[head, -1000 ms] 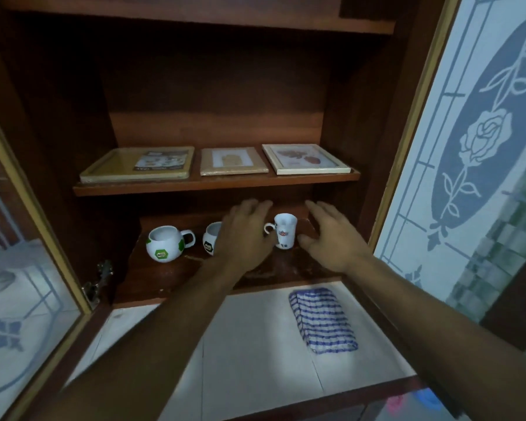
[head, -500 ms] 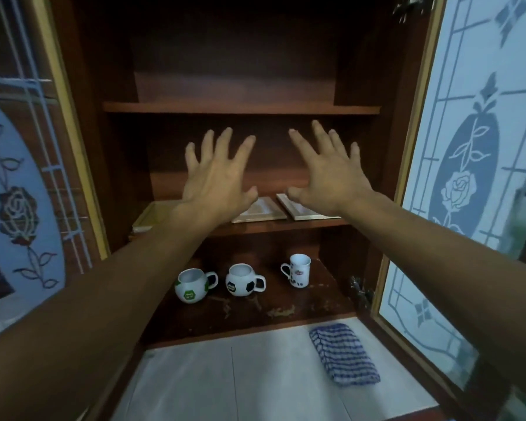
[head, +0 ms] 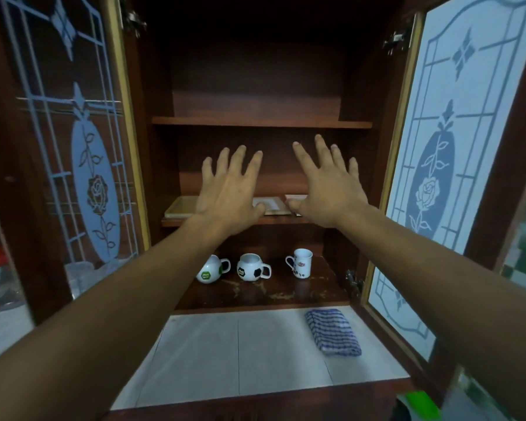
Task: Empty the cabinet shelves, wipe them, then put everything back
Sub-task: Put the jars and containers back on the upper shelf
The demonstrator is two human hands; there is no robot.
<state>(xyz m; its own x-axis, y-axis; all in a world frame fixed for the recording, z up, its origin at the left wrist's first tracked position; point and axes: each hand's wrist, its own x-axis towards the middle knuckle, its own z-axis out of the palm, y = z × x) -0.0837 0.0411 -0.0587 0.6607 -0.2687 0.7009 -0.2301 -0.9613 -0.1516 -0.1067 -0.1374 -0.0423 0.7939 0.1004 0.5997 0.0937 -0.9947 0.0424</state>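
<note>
landmark: middle shelf [head: 286,220] of the open cabinet [head: 158,86].
left hand [head: 228,192]: released, fingers straight and fanned, gripping nothing; raised in front of the middle shelf's left half.
right hand [head: 328,189]: likewise released and spread, nothing held; in front of the middle shelf's right half.
frames: three lying flat on the middle shelf. Left frame [head: 181,206] and centre frame [head: 272,205] partly showing, right frame [head: 295,196] mostly hidden behind the right hand.
mugs: on the bottom shelf [head: 255,291], directly below the middle shelf. Green-patch mug [head: 210,268], football mug [head: 251,268], tall cup [head: 301,264], in a row, apart from one another.
top shelf [head: 261,122]: above the middle shelf; nothing visible on it from this angle.
striped cloth [head: 331,331]: folded, on the counter [head: 225,354], below and forward of the middle shelf, toward its right end.
stage (judged): early in the emptying; probably reaching for the frames.
doing it well: take one frame at a time by its long edges, lift before drawing out, keep level, avoid dragging across a neighbour. Set down on the counter away from the cloth. Mind forearms over the mugs below.
surface: dark wood throughout; pale flecks and scuffs on the bottom shelf, worth firm wiping. Counter of pale tiles with thin seams.
room: dim inside. Left door [head: 82,147] and right door [head: 453,147], frosted glass with rose patterns, swung wide to either side of the middle shelf. Green object [head: 419,405] far below to the right, unclear.
</note>
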